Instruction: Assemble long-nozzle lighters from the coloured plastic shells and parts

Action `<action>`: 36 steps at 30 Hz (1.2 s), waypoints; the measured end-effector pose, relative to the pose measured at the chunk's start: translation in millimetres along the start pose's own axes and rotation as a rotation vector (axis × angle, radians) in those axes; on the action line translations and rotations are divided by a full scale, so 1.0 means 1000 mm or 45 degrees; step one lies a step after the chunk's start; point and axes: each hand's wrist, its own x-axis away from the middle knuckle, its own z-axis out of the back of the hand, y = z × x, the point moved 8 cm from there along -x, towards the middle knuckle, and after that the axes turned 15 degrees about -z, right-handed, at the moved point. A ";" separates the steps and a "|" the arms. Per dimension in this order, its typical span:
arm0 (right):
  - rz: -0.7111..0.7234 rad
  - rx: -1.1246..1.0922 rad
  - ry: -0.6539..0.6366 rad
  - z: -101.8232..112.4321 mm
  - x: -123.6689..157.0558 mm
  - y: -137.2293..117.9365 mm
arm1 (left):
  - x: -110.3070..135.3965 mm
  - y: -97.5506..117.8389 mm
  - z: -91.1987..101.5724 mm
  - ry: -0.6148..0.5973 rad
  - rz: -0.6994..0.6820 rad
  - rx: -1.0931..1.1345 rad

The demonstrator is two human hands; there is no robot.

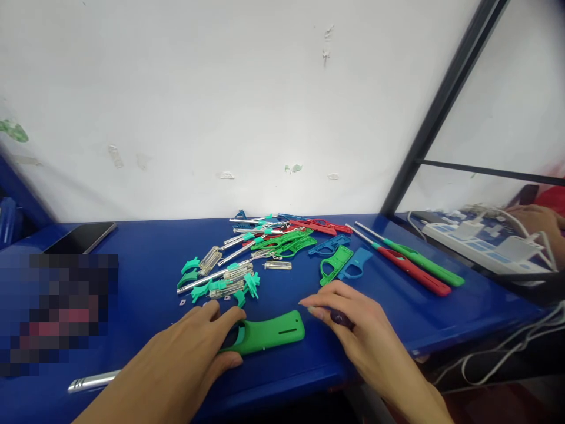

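Note:
My left hand (pixel 198 341) is closed around a green long-nosed lighter (pixel 278 331) lying near the table's front edge. Its silver metal tube (pixel 92 381) sticks out to the left beneath my wrist. To the right, my right hand (pixel 357 321) is closed, thumb and forefinger pinched together. A dark, rounded handle (pixel 342 319) shows inside that palm; the rest of this tool is hidden. Whether the fingertips also pinch something small I cannot tell. Beyond my hands lie a green handle shell (pixel 336 265), a blue handle shell (pixel 358 262) and teal triggers (pixel 189 277).
Clear fuel tanks (pixel 278 265), metal tubes and red shells (pixel 313 227) form a pile at the back. Red (pixel 415 271) and green (pixel 432 265) lighters lie right. A phone (pixel 82 237) is back left. Beyond the black frame (pixel 441 100) are a power strip (pixel 481 247) and another person's hand.

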 end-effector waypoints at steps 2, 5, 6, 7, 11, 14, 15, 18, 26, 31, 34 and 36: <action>-0.006 -0.029 -0.001 0.000 0.000 -0.001 | 0.001 0.001 0.000 0.002 0.005 -0.008; -0.024 -0.071 0.031 0.000 -0.001 -0.001 | 0.004 -0.002 -0.001 0.011 0.012 -0.023; -0.024 -0.076 0.043 -0.001 -0.002 -0.002 | 0.006 -0.003 -0.002 0.009 0.012 -0.026; -0.021 -0.077 0.051 -0.001 -0.002 -0.002 | 0.007 -0.005 -0.003 0.011 0.010 -0.029; 0.026 -0.078 0.063 -0.005 -0.003 -0.004 | 0.007 -0.005 -0.005 0.005 -0.023 -0.050; 0.044 -0.082 0.109 -0.006 -0.002 -0.004 | 0.003 0.003 -0.005 0.002 -0.025 -0.085; 0.044 -0.076 0.122 -0.006 -0.002 -0.005 | 0.001 0.007 -0.004 0.004 -0.021 -0.102; 0.033 -0.053 0.138 -0.008 -0.003 -0.004 | -0.003 0.016 0.002 0.021 0.034 -0.174; 0.055 -0.055 0.217 -0.003 -0.005 0.000 | 0.003 0.003 0.000 0.019 0.038 -0.025; 0.046 -0.054 0.177 -0.006 -0.005 0.003 | -0.005 0.016 0.005 -0.009 0.105 -0.124; 0.029 -0.054 0.155 -0.008 -0.006 0.003 | -0.009 0.025 0.004 -0.072 0.122 -0.168; 0.020 -0.060 0.135 -0.010 -0.008 0.001 | -0.008 0.025 0.003 -0.061 0.107 -0.154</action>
